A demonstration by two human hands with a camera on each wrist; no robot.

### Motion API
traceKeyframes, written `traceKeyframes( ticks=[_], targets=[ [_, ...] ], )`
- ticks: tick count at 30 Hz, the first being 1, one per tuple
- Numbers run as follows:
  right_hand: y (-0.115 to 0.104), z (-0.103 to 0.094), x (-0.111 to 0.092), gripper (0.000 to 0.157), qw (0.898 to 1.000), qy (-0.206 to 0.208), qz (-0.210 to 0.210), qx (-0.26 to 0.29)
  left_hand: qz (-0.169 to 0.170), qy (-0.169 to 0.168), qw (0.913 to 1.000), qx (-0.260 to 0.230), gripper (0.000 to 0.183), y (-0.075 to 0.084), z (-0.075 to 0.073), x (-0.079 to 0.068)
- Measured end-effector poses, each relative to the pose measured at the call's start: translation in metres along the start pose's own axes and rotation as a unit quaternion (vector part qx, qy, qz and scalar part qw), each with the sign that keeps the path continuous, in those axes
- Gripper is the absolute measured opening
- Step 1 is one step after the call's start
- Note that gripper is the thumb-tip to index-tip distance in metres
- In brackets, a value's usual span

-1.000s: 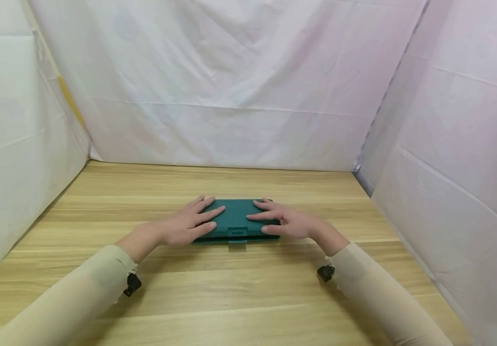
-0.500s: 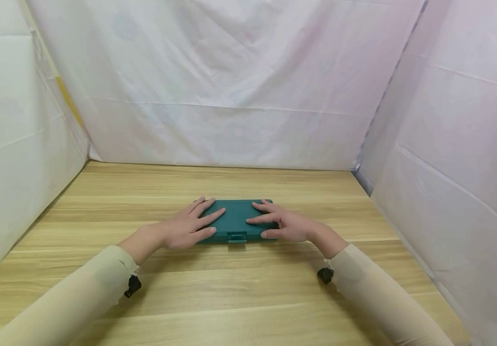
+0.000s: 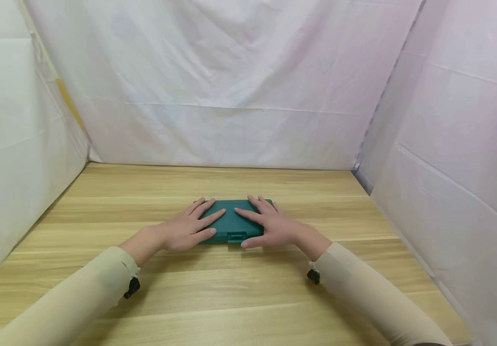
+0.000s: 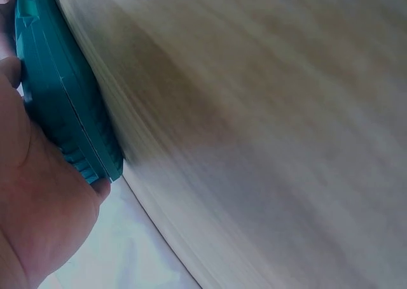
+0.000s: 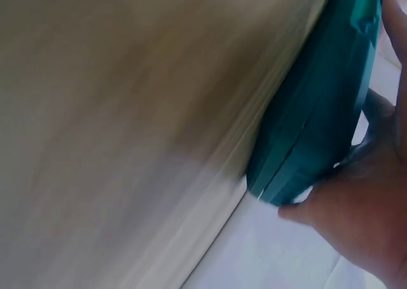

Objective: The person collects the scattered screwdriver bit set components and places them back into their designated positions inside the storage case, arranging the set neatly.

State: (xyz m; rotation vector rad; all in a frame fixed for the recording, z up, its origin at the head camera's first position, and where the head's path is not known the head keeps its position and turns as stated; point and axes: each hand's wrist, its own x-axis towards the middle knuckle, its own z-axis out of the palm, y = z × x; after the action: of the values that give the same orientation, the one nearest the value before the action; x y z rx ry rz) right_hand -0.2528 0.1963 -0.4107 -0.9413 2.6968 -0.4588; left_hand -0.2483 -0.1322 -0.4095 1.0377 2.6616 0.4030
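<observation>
A flat teal plastic case (image 3: 230, 220) lies on the wooden table, its lid down and its front latch (image 3: 236, 237) facing me. My left hand (image 3: 183, 229) rests on the lid's left part with fingers spread and straight. On the right part lies my right hand (image 3: 274, 226), fingers spread, its thumb reaching down to the front edge beside the latch. The left wrist view shows the case (image 4: 60, 79) from its side, with a thin seam between lid and base. In the right wrist view the case (image 5: 311, 104) shows the same seam, with the hand over its top.
The wooden table (image 3: 214, 298) extends around the case on all sides. White cloth hangs at the back (image 3: 231, 134), with further white sheets at the left (image 3: 6, 120) and right (image 3: 456, 158) edges.
The lid's front gap has closed down onto the base. My right hand has slid left along the lid, its thumb now by the latch. The left hand has stayed nearly in place.
</observation>
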Motion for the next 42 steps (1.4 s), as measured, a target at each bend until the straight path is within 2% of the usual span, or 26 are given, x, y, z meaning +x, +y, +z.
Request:
traceKeyframes(
  ticks=[3,7,16,26,32,42],
  targets=[
    [-0.005,0.003,0.005,0.096,1.000,-0.004,0.016,-0.014,0.000,0.000,1.0000,-0.001,0.066,0.000,0.002,0.001],
    [-0.009,0.005,0.006,0.090,0.999,0.004,0.030,-0.017,-0.002,0.000,1.0000,0.001,0.066,0.000,0.002,0.001],
    [-0.014,0.006,0.010,0.079,0.999,0.033,0.031,-0.012,-0.005,-0.006,1.0000,0.004,0.067,0.001,0.001,0.002],
    [-0.013,0.004,0.014,0.076,0.997,0.056,0.048,0.025,-0.009,-0.007,0.9999,0.001,0.066,0.001,0.003,0.003],
    [-0.011,0.003,0.014,0.076,0.996,0.053,0.058,0.043,-0.009,-0.011,0.9999,0.001,0.065,0.003,0.003,0.005],
    [-0.012,0.002,0.017,0.070,0.996,0.055,0.061,0.042,-0.010,-0.010,0.9999,0.000,0.064,0.003,0.001,0.004]
  ],
)
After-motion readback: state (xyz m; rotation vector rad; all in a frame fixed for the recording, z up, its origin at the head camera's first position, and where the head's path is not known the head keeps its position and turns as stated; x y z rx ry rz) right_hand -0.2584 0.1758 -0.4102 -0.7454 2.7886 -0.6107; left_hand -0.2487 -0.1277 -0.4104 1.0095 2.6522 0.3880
